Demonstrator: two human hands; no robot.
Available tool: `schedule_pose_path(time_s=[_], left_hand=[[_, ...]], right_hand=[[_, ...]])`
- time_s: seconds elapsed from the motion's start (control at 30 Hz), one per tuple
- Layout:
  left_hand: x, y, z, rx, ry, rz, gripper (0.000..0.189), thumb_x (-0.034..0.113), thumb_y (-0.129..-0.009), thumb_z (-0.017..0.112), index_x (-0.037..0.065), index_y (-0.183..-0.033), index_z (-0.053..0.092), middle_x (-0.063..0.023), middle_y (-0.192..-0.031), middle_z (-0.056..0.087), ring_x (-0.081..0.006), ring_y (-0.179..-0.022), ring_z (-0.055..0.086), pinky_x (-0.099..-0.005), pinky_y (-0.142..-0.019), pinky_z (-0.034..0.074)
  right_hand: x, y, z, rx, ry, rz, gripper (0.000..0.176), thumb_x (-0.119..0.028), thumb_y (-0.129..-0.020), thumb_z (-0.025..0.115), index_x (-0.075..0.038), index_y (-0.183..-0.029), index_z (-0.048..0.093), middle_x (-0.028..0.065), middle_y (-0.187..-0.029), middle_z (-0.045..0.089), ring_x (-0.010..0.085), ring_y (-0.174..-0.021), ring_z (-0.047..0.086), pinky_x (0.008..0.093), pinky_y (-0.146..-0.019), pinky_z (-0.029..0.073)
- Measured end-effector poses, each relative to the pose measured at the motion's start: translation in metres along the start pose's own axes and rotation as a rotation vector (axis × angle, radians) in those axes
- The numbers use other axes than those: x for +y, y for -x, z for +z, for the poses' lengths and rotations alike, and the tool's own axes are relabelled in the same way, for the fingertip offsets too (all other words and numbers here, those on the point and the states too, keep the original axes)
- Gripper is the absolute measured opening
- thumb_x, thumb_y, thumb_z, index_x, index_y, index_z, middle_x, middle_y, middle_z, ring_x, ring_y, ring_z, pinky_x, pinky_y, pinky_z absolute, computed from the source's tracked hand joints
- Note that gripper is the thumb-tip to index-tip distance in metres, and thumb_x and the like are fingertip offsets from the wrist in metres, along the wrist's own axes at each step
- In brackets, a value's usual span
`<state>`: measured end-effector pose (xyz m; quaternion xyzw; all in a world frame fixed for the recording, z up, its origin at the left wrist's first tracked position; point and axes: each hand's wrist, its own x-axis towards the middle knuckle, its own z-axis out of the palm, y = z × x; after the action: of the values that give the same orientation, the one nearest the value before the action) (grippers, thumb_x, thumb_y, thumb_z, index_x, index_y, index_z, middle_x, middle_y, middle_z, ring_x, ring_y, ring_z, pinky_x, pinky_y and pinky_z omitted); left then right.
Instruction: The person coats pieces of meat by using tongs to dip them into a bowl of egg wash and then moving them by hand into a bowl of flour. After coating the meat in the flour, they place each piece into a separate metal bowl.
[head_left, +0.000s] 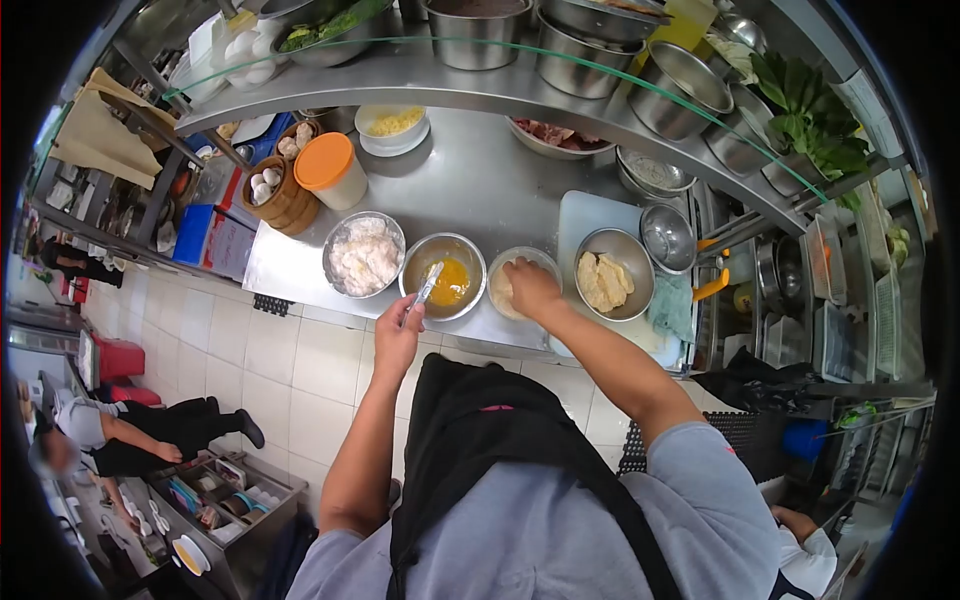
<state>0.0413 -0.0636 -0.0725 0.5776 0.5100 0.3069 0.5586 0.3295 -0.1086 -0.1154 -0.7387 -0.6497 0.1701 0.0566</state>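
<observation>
Left hand grips tongs dipped in the egg bowl. Right hand reaches into the flour bowl; I cannot tell its grip. Raw fillets sit piled just beside, so coating looks barely begun.

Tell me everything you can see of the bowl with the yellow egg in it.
The egg bowl is round, shiny metal, upright on the steel counter near its front edge. Yellow-orange liquid, seemingly beaten egg, pools at its bottom. A metal utensil gripped by the left hand dips in over the near rim. It sits between a bowl of white crumbs and a smaller bowl that the right hand reaches into.
</observation>
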Motion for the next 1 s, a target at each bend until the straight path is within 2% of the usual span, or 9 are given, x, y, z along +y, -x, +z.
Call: schedule_pose_path(time_s=[0.07, 0.17, 0.3, 0.4, 0.43, 0.6, 0.73, 0.8, 1.0], left_hand=[[-0.002, 0.0, -0.002, -0.011, -0.016, -0.004, 0.037, 0.025, -0.101, 0.066, 0.001, -0.128, 0.066, 0.0026, -0.074, 0.058, -0.0033, -0.061, 0.045, -0.0214, -0.054, 0.036], [0.004, 0.005, -0.005, -0.029, -0.019, -0.037, 0.036, 0.021, -0.1, 0.066, -0.004, -0.126, 0.066, -0.0024, -0.086, 0.067, -0.0087, -0.072, 0.058, -0.0253, -0.068, 0.048], [0.006, 0.005, -0.004, -0.014, 0.003, -0.059, 0.036, 0.022, -0.101, 0.066, -0.005, -0.126, 0.066, -0.0025, -0.085, 0.066, -0.0086, -0.072, 0.058, -0.0252, -0.068, 0.049], [0.006, 0.004, -0.003, -0.024, 0.013, -0.056, 0.036, 0.021, -0.101, 0.066, -0.005, -0.126, 0.066, -0.0024, -0.084, 0.066, -0.0083, -0.072, 0.057, -0.0248, -0.068, 0.048], [0.005, 0.003, -0.002, -0.028, 0.018, -0.047, 0.036, 0.021, -0.1, 0.066, -0.005, -0.126, 0.066, -0.0023, -0.084, 0.065, -0.0082, -0.072, 0.057, -0.0245, -0.068, 0.048], [0.008, 0.006, 0.0, -0.03, -0.006, -0.041, 0.035, 0.02, -0.1, 0.065, -0.005, -0.126, 0.066, -0.0015, -0.082, 0.064, -0.0075, -0.072, 0.056, -0.0242, -0.066, 0.046], [0.007, -0.001, 0.001, -0.001, 0.009, -0.038, 0.034, 0.019, -0.1, 0.065, -0.005, -0.125, 0.066, -0.0012, -0.081, 0.063, -0.0075, -0.071, 0.056, -0.0245, -0.066, 0.046], [0.003, 0.001, -0.002, 0.002, 0.012, -0.036, 0.033, 0.02, -0.1, 0.066, -0.003, -0.124, 0.067, -0.0012, -0.081, 0.064, -0.0077, -0.071, 0.056, -0.0247, -0.067, 0.047], [-0.011, -0.004, -0.005, 0.011, -0.039, 0.002, 0.035, 0.023, -0.099, 0.067, -0.003, -0.123, 0.068, -0.0027, -0.078, 0.066, -0.0086, -0.069, 0.059, -0.0267, -0.065, 0.049]], right_hand=[[0.012, -0.009, -0.001, -0.009, -0.011, 0.022, 0.047, -0.018, -0.074, 0.07, -0.004, -0.119, 0.065, 0.0204, -0.118, 0.067, 0.0406, -0.113, 0.063, 0.0472, -0.098, 0.052], [0.021, -0.025, -0.039, -0.274, -0.054, 0.035, 0.037, -0.018, -0.077, 0.067, -0.001, -0.109, 0.07, 0.0225, -0.117, 0.069, 0.0398, -0.112, 0.065, 0.0481, -0.096, 0.053], [0.018, -0.029, -0.096, -0.208, -0.034, 0.101, 0.029, -0.018, -0.085, 0.06, 0.0, -0.105, 0.07, 0.0263, -0.111, 0.07, 0.042, -0.105, 0.067, 0.0502, -0.094, 0.053], [0.022, -0.044, -0.058, -0.358, -0.029, 0.022, 0.026, -0.016, -0.087, 0.057, 0.002, -0.102, 0.07, 0.0285, -0.108, 0.07, 0.0427, -0.103, 0.068, 0.0502, -0.092, 0.053], [0.037, -0.049, -0.007, -0.288, -0.025, -0.037, 0.026, -0.014, -0.085, 0.058, 0.002, -0.101, 0.072, 0.0289, -0.109, 0.069, 0.0428, -0.104, 0.068, 0.0492, -0.091, 0.054], [0.033, -0.033, 0.017, -0.429, -0.063, 0.059, 0.03, -0.011, -0.082, 0.063, -0.002, -0.108, 0.073, 0.0271, -0.111, 0.07, 0.0416, -0.106, 0.068, 0.0473, -0.094, 0.054], [0.002, 0.001, -0.028, -0.302, 0.008, -0.022, 0.034, -0.011, -0.079, 0.066, -0.002, -0.112, 0.068, 0.023, -0.12, 0.068, 0.0401, -0.112, 0.065, 0.0458, -0.096, 0.053], [-0.012, 0.015, -0.031, -0.047, 0.143, -0.006, 0.041, -0.013, -0.079, 0.071, -0.001, -0.117, 0.065, 0.0205, -0.124, 0.065, 0.0352, -0.117, 0.064, 0.0454, -0.097, 0.054], [-0.004, 0.003, -0.032, -0.035, 0.072, 0.066, 0.043, -0.01, -0.078, 0.07, -0.002, -0.12, 0.062, 0.0185, -0.126, 0.064, 0.0354, -0.116, 0.064, 0.0458, -0.096, 0.054]])
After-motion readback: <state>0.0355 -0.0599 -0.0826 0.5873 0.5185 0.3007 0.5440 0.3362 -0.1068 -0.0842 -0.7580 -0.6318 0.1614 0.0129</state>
